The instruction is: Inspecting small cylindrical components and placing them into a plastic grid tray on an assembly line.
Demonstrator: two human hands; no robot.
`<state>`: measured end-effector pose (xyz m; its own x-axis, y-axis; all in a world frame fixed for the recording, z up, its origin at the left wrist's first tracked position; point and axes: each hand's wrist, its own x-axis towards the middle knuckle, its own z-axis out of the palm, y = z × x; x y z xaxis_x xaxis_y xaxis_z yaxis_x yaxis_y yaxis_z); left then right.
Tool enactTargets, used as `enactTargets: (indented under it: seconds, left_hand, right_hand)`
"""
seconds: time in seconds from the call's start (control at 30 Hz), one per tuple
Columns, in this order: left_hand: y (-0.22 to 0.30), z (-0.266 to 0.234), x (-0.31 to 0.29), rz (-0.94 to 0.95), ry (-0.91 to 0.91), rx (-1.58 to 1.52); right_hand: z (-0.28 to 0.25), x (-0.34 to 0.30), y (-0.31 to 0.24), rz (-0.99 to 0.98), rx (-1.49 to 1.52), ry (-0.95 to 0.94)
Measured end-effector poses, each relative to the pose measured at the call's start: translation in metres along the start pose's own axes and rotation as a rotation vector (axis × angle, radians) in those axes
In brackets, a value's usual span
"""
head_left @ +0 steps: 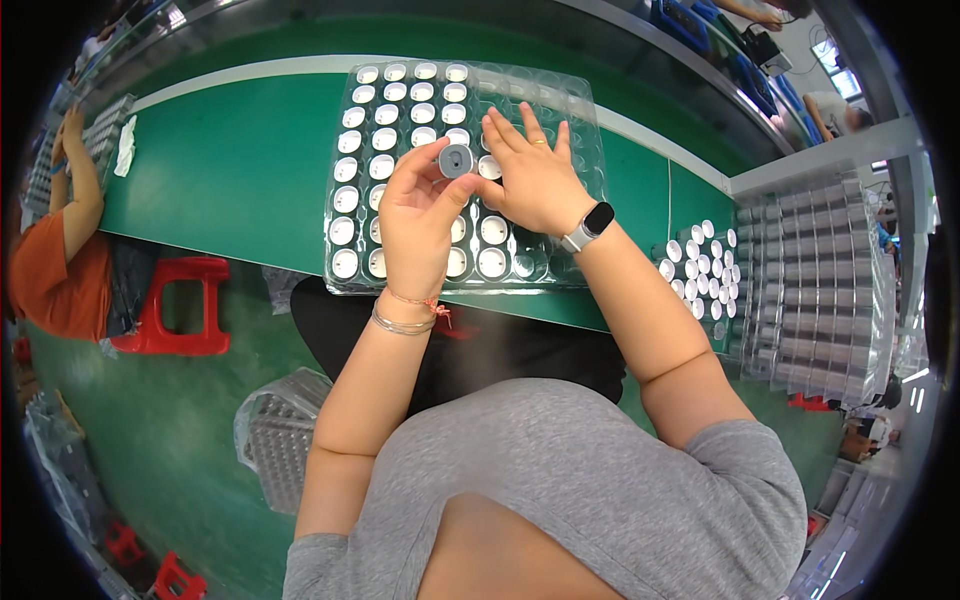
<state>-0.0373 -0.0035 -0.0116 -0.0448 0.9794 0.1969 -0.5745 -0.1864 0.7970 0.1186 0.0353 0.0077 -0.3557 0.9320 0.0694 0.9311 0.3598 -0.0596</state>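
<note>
The left hand [416, 212] grips a round grey piece [456, 162] between thumb and fingers, above the clear tray [553, 90] on the green tabletop [230, 170]. The right hand [543, 188] is open, its fingers spread over the tray; its thumb is near the piece, but whether it touches, one cannot tell. To handle it well, the left hand should probably hold the piece only by its side, with light pressure, and keep it away from the white caps [344, 230] in the tray. The piece shows a paler rim and a grey face with a dark mark; finer details are too small.
</note>
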Motion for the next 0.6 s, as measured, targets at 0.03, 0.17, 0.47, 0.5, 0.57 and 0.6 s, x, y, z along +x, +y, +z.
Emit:
enactTargets:
  seconds: [0.03, 0.17, 0.47, 0.5, 0.57, 0.6]
  left_hand:
    - [-0.001, 0.000, 0.001, -0.001, -0.001, 0.001]
    - [-0.005, -0.002, 0.001, 0.037, -0.011, 0.018]
    - [-0.006, -0.003, 0.002, 0.094, -0.054, 0.204]
    - [-0.007, -0.003, 0.002, 0.089, -0.060, 0.196]
    - [-0.006, -0.001, 0.002, 0.088, -0.081, 0.204]
    - [-0.006, -0.001, 0.002, 0.096, -0.094, 0.211]
  right_hand:
    - [0.000, 0.000, 0.000, 0.005, -0.027, -0.022]
    - [-0.007, 0.002, 0.000, 0.010, 0.010, 0.011]
    - [-0.026, -0.029, -0.009, 0.108, 1.642, 0.025]
    - [-0.022, -0.031, -0.011, 0.113, 1.646, 0.027]
    - [-0.013, -0.034, -0.012, 0.099, 1.665, -0.015]
    - [-0.010, -0.035, -0.015, 0.129, 1.727, 0.053]
